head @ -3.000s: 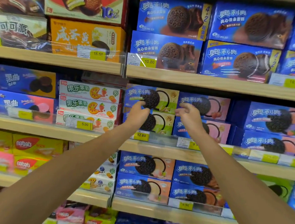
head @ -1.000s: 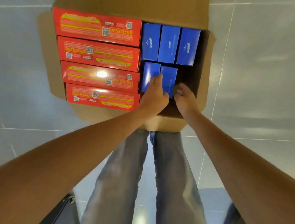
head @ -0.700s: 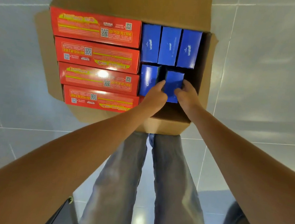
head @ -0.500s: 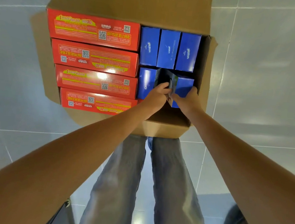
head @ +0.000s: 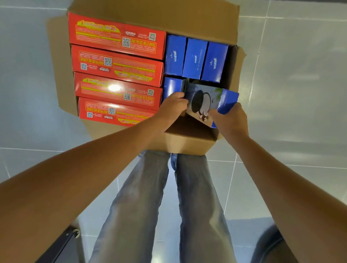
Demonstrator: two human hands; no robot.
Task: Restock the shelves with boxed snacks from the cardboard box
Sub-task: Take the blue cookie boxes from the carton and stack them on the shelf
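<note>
In the cardboard box's [head: 153, 7] near right corner, the left hand [head: 173, 107] and right hand [head: 231, 120] hold a tilted blue snack box [head: 204, 99]. Both hands' fingers curl round its edges.

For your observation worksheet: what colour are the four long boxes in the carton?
The long boxes are red with yellow print; head view.

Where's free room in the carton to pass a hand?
Near-right corner of the carton: bare cardboard shows under the lifted blue box held by left grip and right grip, bordered by the red boxes and the lone front blue box. Crowded: red boxes pack the left, three blue boxes the far right.
</note>
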